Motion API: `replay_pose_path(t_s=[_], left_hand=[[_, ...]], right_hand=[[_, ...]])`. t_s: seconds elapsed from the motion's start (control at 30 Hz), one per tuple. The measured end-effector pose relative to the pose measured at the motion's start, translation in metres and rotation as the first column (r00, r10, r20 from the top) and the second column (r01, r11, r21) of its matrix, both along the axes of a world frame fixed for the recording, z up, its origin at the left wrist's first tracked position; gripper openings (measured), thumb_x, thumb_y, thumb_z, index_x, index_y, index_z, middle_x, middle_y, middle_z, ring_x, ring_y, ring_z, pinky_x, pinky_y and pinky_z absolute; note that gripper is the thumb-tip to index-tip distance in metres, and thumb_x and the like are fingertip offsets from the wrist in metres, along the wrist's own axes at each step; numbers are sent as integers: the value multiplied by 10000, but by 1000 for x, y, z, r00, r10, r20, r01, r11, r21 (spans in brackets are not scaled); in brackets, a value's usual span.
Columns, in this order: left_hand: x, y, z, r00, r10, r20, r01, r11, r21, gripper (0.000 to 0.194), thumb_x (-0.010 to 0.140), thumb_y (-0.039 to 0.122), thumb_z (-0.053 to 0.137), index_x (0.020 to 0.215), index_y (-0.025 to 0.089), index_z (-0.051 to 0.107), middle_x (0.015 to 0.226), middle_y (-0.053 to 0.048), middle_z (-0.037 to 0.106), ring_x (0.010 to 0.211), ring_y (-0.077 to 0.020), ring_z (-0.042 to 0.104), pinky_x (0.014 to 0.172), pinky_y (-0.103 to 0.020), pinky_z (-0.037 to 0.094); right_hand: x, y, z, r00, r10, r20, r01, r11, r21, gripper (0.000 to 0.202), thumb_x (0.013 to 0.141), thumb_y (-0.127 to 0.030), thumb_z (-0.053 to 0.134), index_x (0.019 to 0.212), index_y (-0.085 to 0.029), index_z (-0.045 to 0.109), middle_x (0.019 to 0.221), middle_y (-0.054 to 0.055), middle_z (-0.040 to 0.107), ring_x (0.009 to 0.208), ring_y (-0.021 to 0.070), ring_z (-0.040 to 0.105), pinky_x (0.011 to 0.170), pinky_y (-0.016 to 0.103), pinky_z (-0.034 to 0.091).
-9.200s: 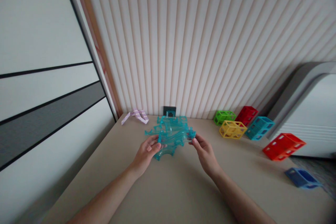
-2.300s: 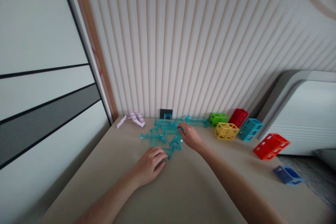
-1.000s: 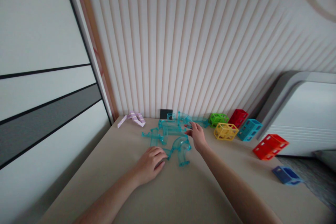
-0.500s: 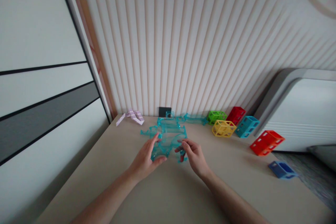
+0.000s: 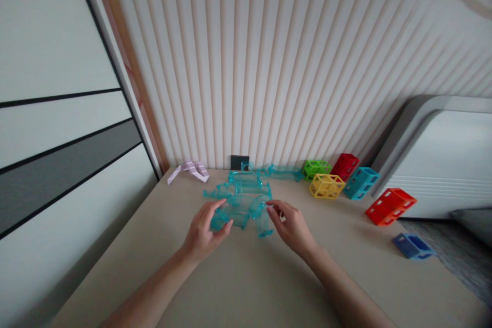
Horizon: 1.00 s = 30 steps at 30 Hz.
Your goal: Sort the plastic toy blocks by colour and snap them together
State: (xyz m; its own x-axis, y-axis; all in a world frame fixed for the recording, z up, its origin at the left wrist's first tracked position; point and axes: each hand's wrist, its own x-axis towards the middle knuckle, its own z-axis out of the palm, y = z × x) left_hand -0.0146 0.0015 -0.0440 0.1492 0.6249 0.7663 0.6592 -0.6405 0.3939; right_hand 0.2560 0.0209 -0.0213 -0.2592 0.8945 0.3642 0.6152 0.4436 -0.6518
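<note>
Several see-through teal plastic pieces, which look like curved toy track parts, lie grouped on the table in front of me. My left hand is at the left of the nearest pieces, thumb and fingers apart beside a curved teal piece; whether the fingertips touch it I cannot tell. To the right, my right hand hovers close to a short teal piece, its fingers loosely bent and apart. Nothing shows in either hand. A long teal piece lies farther back, near the wall.
Open-sided blocks stand to the right: green, yellow, dark red, teal-blue, orange-red and blue. A folded lilac strip lies at the back left. A black square is against the ribbed wall.
My right hand has let go of the short teal piece and moved slightly right, its fingers loosening. My left hand has drawn back a little to the left.
</note>
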Motion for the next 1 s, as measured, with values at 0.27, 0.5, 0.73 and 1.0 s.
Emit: replay_pose_path(t_s=[0.27,0.5,0.73,1.0], left_hand=[[-1,6,-3,989,129,65,-126,991,-46,364,905,346,641,1229,195,573,1058,-84,714,909,-211,703,777,-323,596],[1,6,-2,990,126,58,-122,990,-67,352,908,349,628,1221,198,576,1046,-79,712,894,-210,701,754,-321,592],[1,7,-5,990,128,52,-122,988,-98,363,912,338,622,1240,196,559,1028,-70,701,872,-202,691,755,-316,583],[0,7,-7,989,137,54,-129,983,-132,373,914,349,617,1250,200,555,1033,-72,695,849,-200,680,754,-328,580]], right_hand=[[2,-14,4,791,94,605,-140,990,30,520,828,-503,751,1261,-256,602,1024,67,717,924,281,710,748,343,519],[-5,-17,1,760,107,641,-179,983,48,382,926,-339,671,1296,-303,583,981,44,715,879,227,726,695,269,505],[-5,-12,9,800,1,600,-145,971,191,312,972,-305,613,1279,-253,622,970,62,674,774,207,690,665,291,528],[2,-6,2,863,-33,505,-141,942,303,272,1016,-287,531,1255,-226,645,987,88,685,839,216,692,736,302,538]])
